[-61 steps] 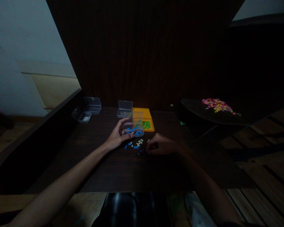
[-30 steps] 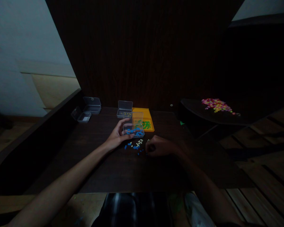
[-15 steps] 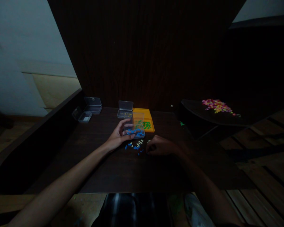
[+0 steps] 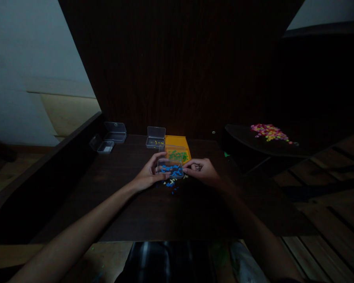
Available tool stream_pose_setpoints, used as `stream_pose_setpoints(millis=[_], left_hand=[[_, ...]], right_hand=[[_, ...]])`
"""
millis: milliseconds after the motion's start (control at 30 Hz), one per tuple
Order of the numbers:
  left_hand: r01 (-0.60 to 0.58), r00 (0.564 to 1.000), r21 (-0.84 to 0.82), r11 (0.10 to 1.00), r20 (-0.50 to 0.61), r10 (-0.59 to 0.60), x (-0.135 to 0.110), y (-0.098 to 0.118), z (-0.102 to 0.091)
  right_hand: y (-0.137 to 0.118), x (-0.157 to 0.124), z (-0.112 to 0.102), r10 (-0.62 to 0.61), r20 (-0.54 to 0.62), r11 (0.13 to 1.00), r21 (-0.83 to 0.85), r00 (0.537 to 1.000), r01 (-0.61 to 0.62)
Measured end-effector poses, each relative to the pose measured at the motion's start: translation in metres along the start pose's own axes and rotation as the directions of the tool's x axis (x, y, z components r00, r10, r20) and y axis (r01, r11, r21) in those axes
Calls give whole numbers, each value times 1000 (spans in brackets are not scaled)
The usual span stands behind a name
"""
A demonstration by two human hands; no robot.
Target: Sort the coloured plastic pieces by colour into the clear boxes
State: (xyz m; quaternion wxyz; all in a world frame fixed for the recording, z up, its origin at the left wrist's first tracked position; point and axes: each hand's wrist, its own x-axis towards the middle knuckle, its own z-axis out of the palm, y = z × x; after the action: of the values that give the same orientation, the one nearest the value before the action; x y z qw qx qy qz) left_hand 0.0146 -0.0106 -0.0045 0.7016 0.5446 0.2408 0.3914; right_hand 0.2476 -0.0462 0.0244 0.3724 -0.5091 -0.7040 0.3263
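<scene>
My left hand [image 4: 147, 173] is wrapped around the left side of a clear plastic box [image 4: 181, 175] with its lid raised. Small blue pieces [image 4: 174, 169] lie inside the box. At the box's right edge is my right hand [image 4: 203, 171], thumb and forefinger pinched together; whatever is between the fingertips is too small to make out. Just below the box, loose blue pieces [image 4: 170, 184] and cream pieces [image 4: 185, 176] are scattered on the dark table. Behind it stands an open yellow box [image 4: 177, 140] holding green pieces [image 4: 178, 156], partly seen through the clear lid.
A clear box [image 4: 149, 143] with yellow bits stands beside the yellow box. Two more open clear boxes [image 4: 118, 137] sit at the back left, by the dark side panel [image 4: 47, 169]. Colourful beads [image 4: 270, 132] are heaped on a dark surface at right.
My right hand has moved up and away from the loose pieces to the clear box's right edge. My left hand has shifted the box slightly right and nearer to me.
</scene>
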Motion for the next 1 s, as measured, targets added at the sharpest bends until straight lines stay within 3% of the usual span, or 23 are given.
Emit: stream_pose_setpoints(millis=[233,700,1000], left_hand=[[15,994,-12,1000,104,-14,-4,-6,6],[31,996,-19,999,88,-29,-5,-3,8],[10,999,23,1000,37,-11,-3,-2,2]], right_hand=[[6,1,10,7,17,990,-140,1000,-4],[5,1,13,39,91,974,-225,995,-17],[4,-3,8,-36,-93,994,-111,995,26]])
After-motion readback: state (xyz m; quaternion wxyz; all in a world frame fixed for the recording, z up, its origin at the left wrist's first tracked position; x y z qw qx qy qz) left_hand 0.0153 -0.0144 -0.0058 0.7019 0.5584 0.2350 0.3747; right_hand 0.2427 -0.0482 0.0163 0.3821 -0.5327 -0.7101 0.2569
